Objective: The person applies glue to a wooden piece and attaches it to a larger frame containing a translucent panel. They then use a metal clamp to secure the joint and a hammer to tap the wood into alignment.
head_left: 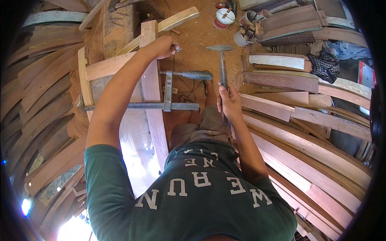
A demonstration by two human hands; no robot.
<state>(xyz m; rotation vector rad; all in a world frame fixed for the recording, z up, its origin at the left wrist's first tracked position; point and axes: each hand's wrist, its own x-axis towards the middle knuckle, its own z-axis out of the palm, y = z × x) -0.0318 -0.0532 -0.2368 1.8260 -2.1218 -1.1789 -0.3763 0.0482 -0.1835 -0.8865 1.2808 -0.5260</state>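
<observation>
My right hand (230, 101) is wrapped round the handle of a hammer (222, 66), held upright with its metal head at the top. My left hand (164, 47) is closed just right of the top of a pale wooden frame (152, 84). A tiny greyish thing shows at its fingertips, too small to name. Below that hand, a bar clamp (140, 106) lies across the frame. Its sliding jaw and dark handle (193, 75) reach to the right, near my legs. A whitish translucent panel (134, 140) fills part of the frame.
Stacked planks (301, 144) crowd the right side, and curved-looking boards (44, 108) line the left. A white bucket (224, 18) and a tool-filled bucket (244, 37) stand on the dusty floor. A worn wooden block (118, 28) sits at the far left, and a dark patterned cloth (325, 66) rests on the right.
</observation>
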